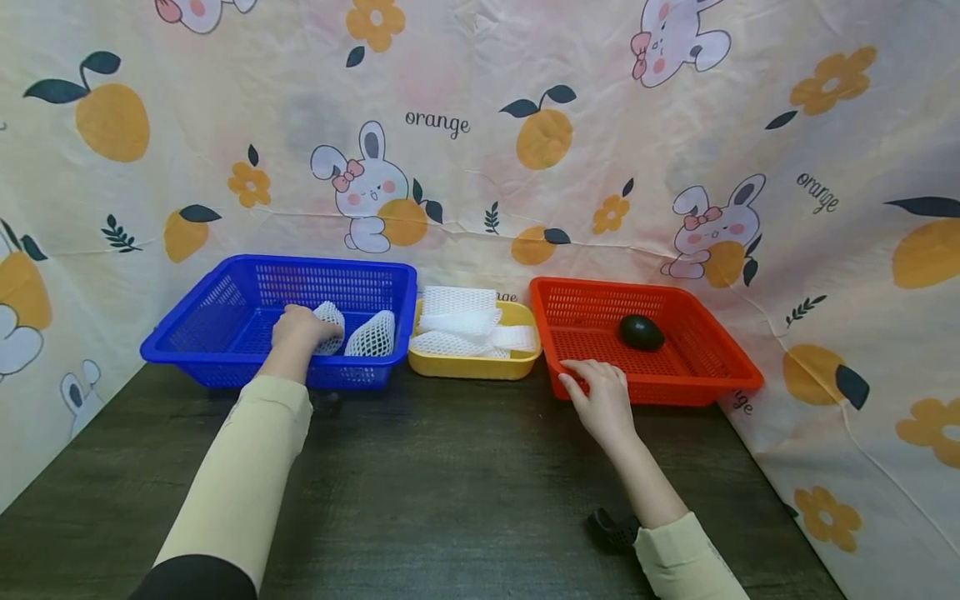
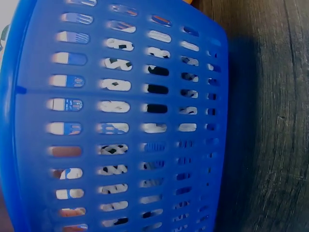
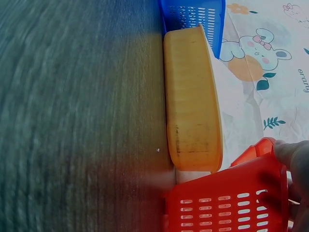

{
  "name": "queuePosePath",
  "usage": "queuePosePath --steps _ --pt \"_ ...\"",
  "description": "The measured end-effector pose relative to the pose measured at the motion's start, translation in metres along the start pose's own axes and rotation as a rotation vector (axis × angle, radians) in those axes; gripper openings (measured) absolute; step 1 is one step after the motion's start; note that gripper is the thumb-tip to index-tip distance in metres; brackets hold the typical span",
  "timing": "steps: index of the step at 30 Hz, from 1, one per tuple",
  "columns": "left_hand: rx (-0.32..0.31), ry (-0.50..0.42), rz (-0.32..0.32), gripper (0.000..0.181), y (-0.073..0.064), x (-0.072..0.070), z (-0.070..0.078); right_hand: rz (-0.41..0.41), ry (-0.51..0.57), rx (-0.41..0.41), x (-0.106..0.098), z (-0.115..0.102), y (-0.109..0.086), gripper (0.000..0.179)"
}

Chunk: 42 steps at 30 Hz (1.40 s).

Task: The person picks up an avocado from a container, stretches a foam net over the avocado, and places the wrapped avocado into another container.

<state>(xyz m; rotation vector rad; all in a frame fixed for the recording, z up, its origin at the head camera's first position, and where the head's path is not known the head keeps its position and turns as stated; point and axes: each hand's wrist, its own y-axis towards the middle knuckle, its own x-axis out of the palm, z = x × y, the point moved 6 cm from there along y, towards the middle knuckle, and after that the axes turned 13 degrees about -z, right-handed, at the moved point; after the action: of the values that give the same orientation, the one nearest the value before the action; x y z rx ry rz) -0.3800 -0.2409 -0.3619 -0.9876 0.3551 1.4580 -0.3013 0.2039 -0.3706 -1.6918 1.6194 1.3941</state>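
Observation:
Inside the blue basket (image 1: 225, 358), my left hand (image 1: 296, 333) holds a fruit in a white foam net sleeve (image 1: 330, 325), thumb against the net. A second foam-netted fruit (image 1: 372, 335) lies to its right. In the left wrist view the basket wall (image 2: 140, 137) hides the fingers; white netting and dark patches show through its slots. My right hand (image 1: 600, 396) grips the front rim of the red basket (image 1: 697, 387) near its left corner, thumb outside and fingers over the edge. A dark green avocado (image 1: 641, 332) lies in that basket, beyond the hand.
Between the baskets stands a yellow tray (image 1: 472, 367) heaped with white foam net sleeves (image 1: 459, 321). A printed cloth (image 1: 465, 200) hangs close behind the containers. The dark wooden table (image 1: 450, 483) stretches in front of them.

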Motion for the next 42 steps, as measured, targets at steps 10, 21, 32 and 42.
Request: queuePosePath --steps 10,21,32,42 --pt "-0.022 0.046 -0.064 0.092 -0.0017 0.0048 0.0004 -0.008 -0.002 0.005 -0.0004 -0.0002 0.0008 0.029" --pt "-0.058 0.107 -0.118 0.095 0.0024 0.0083 -0.0014 -0.010 -0.007 0.007 -0.0003 0.0001 0.0001 0.029" --pt "-0.070 0.121 -0.169 0.094 -0.0023 0.0058 -0.0002 -0.034 -0.007 0.021 -0.0009 0.0010 0.0013 0.030" --pt "-0.004 0.207 -0.180 0.083 -0.0063 0.0039 0.0050 -0.143 0.013 0.039 -0.0078 0.0022 0.0044 0.031"
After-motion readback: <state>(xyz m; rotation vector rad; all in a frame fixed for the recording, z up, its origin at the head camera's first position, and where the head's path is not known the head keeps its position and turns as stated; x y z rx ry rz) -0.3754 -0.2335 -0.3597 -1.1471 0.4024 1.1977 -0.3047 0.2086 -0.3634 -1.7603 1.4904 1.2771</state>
